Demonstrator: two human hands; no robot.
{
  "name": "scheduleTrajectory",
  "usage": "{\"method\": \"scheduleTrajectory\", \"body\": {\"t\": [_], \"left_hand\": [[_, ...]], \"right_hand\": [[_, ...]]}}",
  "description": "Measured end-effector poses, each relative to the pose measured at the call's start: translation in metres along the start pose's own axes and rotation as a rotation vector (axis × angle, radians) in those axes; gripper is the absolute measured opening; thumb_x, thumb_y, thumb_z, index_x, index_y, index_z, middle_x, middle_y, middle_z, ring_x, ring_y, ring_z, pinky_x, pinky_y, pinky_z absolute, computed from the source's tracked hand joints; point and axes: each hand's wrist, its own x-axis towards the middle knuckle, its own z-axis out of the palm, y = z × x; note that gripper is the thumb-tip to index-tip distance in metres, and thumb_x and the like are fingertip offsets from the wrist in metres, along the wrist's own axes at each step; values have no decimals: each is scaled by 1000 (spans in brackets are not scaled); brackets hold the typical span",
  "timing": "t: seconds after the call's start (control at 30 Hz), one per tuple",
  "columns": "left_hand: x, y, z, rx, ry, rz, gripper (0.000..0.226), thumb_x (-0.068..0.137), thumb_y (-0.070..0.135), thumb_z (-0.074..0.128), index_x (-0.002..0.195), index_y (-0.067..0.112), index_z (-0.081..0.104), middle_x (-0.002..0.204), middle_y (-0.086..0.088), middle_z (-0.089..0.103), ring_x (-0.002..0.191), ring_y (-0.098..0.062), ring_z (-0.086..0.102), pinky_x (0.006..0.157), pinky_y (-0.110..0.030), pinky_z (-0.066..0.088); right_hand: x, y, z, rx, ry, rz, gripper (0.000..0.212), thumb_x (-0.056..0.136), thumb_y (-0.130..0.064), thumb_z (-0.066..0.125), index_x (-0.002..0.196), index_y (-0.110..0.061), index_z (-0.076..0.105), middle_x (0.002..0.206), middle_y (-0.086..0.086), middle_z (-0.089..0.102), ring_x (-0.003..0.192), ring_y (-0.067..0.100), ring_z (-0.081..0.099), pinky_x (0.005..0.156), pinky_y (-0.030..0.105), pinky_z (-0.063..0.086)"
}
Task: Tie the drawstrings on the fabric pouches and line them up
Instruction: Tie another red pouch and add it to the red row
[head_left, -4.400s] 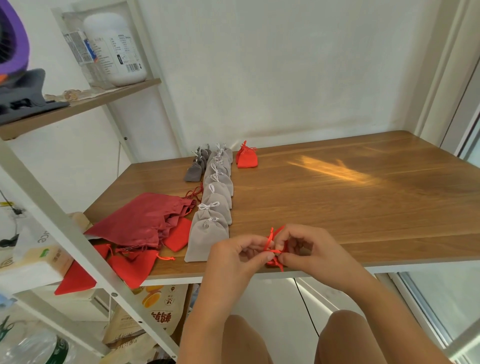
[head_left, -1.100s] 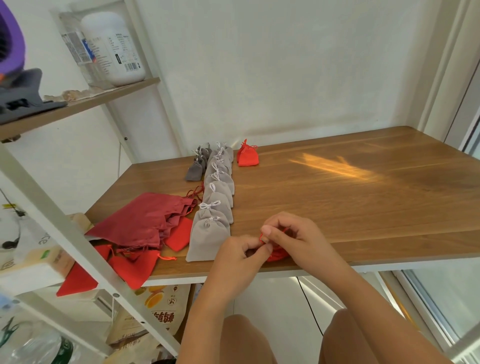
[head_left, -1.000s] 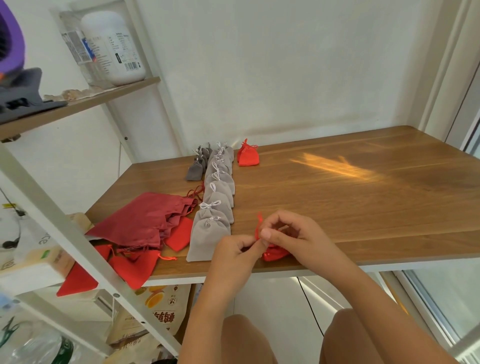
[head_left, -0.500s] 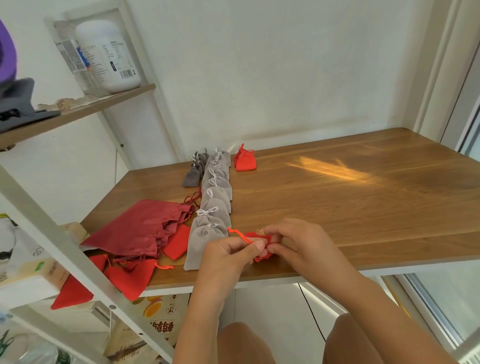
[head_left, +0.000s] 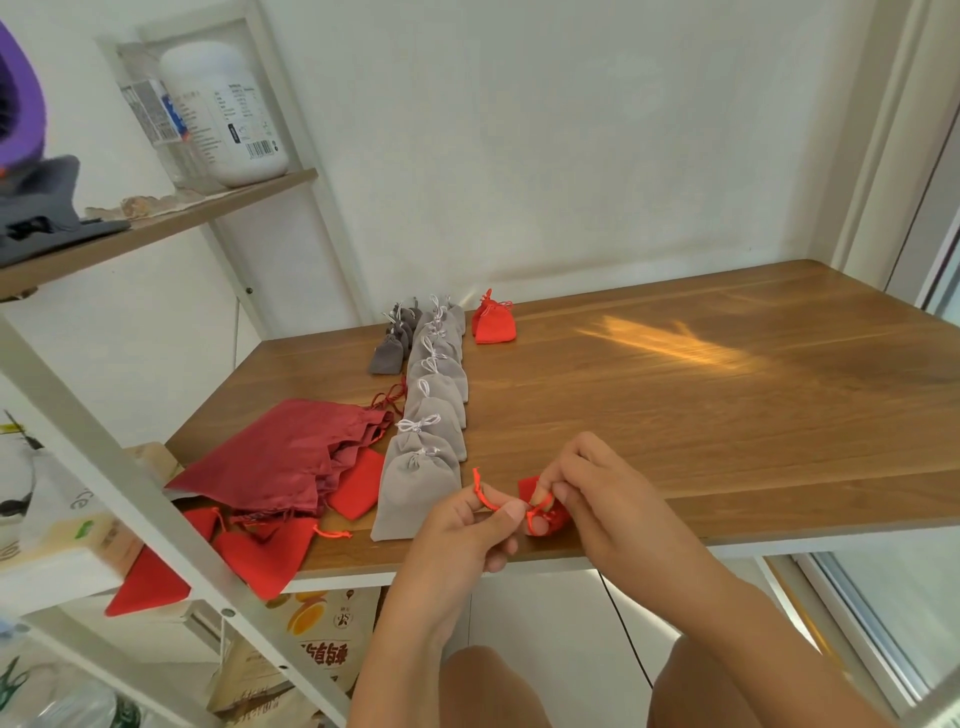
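Head view. The small red pouch (head_left: 531, 487) looks featherlight and limp, soft cloth with no body of its own, so it will likely crumple and slide about unless its neck is pinned. Its drawstring (head_left: 480, 491) is a thin, smooth orange-red cord, probably a bit slippery. The best hold is on the cord close to the gathered neck, with the other fingers steadying the cloth there.

That is about how things stand. The left hand (head_left: 467, 525) has its grip closed on the drawstring, thumb against forefinger, and the cord's free end curls up toward eleven o'clock from the pinch. The right hand (head_left: 608, 499) has its grip clamped on the pouch's neck, fingers curled over it, with a cord loop showing under the fingertips. How far the knot has formed is hidden by the fingers.

The pouch lies at the six o'clock edge of the tabletop (head_left: 727, 415), between the two hands. It is bright red and mostly covered, with one corner poking out toward twelve o'clock.

At ten o'clock from the hands a row of grey pouches (head_left: 436, 405) runs away toward twelve, each tied with a white bow. One tied red pouch (head_left: 493, 325) sits at the row's far end, at its three o'clock side, and a few dark grey pouches (head_left: 389, 353) are at its nine o'clock side. At nine o'clock from the hands lies a heap of loose red pouches (head_left: 291, 457), which look untied.
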Motion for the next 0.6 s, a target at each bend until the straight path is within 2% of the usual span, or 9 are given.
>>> {"method": "scheduleTrajectory", "body": {"t": [0.03, 0.1, 0.23, 0.27, 0.33, 0.4, 0.43, 0.5, 0.6], "left_hand": [[-1, 0, 0, -44, -7, -3, 7, 87, 10, 61, 83, 6, 64, 77, -11, 64, 56, -7, 51, 49, -15, 37], [-3, -1, 0, -128, -23, 0, 17, 78, 17, 65, 87, 3, 68, 79, -12, 68, 60, -8, 54, 52, -16, 41], [-5, 2, 1, -332, -59, -25, 15, 70, 10, 70, 82, 2, 72, 74, -11, 65, 55, -8, 51, 48, -14, 42], [-6, 3, 1, -370, -74, -38, 9, 70, 5, 73, 78, 3, 74, 72, -11, 64, 53, -7, 49, 46, -14, 41], [-7, 5, 2, -419, -90, -56, 12, 68, -3, 78, 74, 6, 74, 68, -9, 63, 49, -7, 48, 43, -14, 40], [-10, 8, 2, -412, -102, -41, 22, 59, -4, 78, 77, 5, 69, 65, -7, 62, 47, -7, 48, 42, -14, 39], [-11, 10, 2, -401, -116, -24, 32, 52, -5, 85, 77, 5, 68, 63, -7, 62, 46, -7, 50, 43, -15, 40], [-13, 13, 2, -367, -140, 17, 45, 39, 8, 95, 76, 7, 70, 65, -8, 65, 50, -9, 57, 44, -15, 42], [-14, 19, 3, -217, -116, 90, 33, 46, 18, 87, 73, 17, 69, 70, -7, 68, 62, -12, 58, 54, -18, 43]], "right_hand": [[-1, -2, -2, 47, -10, 1, 22, 94, -15, 39, 87, -18, 60, 92, -11, 49, 83, 8, 57, 72, 22, 48], [-1, -4, -7, 116, -19, -24, 23, 93, -15, 39, 85, -18, 61, 91, -13, 50, 86, 10, 58, 74, 16, 45], [-3, -8, -20, 188, -41, -112, 23, 95, -10, 44, 87, -18, 63, 94, -10, 55, 91, 18, 60, 78, 31, 49], [-4, -9, -23, 208, -50, -128, 23, 96, -9, 44, 88, -18, 63, 94, -9, 57, 91, 19, 60, 79, 34, 49], [-5, -12, -29, 253, -59, -155, 22, 96, -6, 45, 89, -15, 63, 95, -6, 59, 92, 20, 62, 80, 33, 50], [-5, -12, -34, 284, -64, -166, 21, 96, -5, 45, 89, -13, 64, 95, -5, 60, 92, 22, 62, 80, 32, 50], [-5, -12, -36, 296, -66, -165, 21, 96, -5, 46, 89, -12, 65, 95, -4, 61, 92, 22, 62, 80, 32, 50], [-5, -13, -40, 324, -71, -155, 21, 95, -5, 47, 90, -12, 66, 96, -3, 62, 93, 23, 62, 81, 33, 51], [-5, -15, -47, 318, -85, -146, 19, 94, -7, 51, 90, -13, 69, 98, -2, 63, 95, 23, 63, 82, 35, 51]]}}
